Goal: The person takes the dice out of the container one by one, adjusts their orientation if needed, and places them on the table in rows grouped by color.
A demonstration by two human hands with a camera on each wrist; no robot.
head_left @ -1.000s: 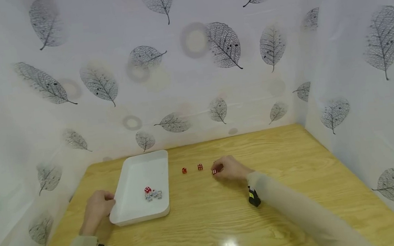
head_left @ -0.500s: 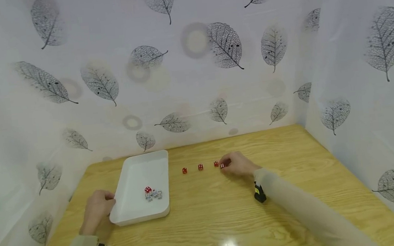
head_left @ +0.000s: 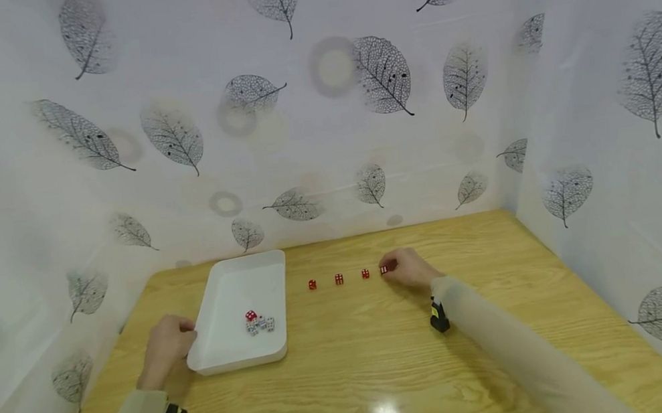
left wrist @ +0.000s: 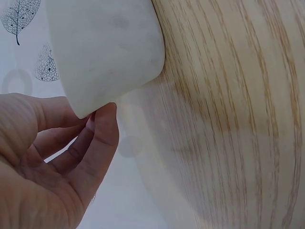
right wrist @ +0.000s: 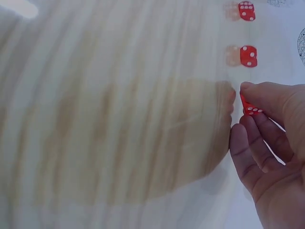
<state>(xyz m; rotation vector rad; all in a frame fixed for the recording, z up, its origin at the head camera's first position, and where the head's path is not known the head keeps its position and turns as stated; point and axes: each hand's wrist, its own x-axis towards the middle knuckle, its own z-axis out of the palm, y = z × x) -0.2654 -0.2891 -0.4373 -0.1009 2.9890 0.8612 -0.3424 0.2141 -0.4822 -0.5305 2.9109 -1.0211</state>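
Note:
My right hand [head_left: 409, 268] pinches a red die [right wrist: 249, 108] between thumb and fingers, close over the table at the right end of a row. To its left in the head view stand three red dice: the nearest die [head_left: 365, 273], a middle die [head_left: 339, 279] and a far-left die [head_left: 312, 284]. The left hand [head_left: 168, 348] pinches the left rim of a white tray [head_left: 238, 357]; in the left wrist view, thumb and fingertips meet at the tray's edge [left wrist: 109, 57]. Inside the tray lie a red die [head_left: 251, 316] and several white dice [head_left: 261, 325] bunched together.
The wooden table [head_left: 348, 366] reaches back to a pale leaf-printed curtain [head_left: 324, 140], which also rises at the left and right sides. A bright light reflection lies on the front of the tabletop.
My right hand has moved right and slightly back with its die, uncovering the third red die in the row. The left hand keeps its hold on the tray.

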